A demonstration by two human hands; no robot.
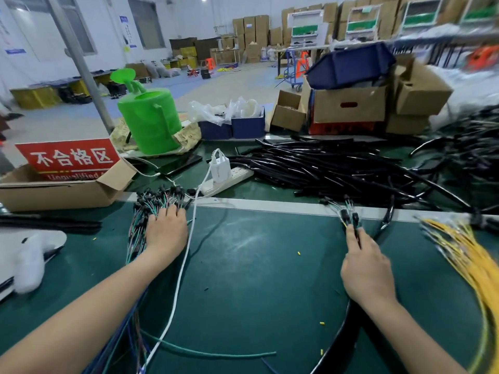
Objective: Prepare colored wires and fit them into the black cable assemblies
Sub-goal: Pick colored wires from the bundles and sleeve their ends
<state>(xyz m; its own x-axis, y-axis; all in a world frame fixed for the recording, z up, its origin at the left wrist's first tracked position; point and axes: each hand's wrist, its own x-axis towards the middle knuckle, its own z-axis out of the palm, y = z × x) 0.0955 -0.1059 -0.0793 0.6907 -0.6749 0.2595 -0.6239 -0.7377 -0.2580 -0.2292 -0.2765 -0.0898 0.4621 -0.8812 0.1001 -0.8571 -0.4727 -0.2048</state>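
My left hand (166, 230) lies palm down, fingers spread, on the bundle of thin green, blue and purple wires with small black end connectors (151, 209), pressing it to the dark green matted worktop (243, 255) just in front of the white power strip (229, 179); it rests there rather than pinching any one wire. My right hand (366, 268), well to the right of that strip, has its grip closed on a thick black cable (348, 322) whose coloured leads end in black plugs (348, 215) above my fingertips. I judge the job barely begun: beyond the strip, to its right, a large heap of bare black cable lengths (337, 166) waits. Far right of the strip, a sheaf of loose yellow wires (464, 247) looks unfitted.
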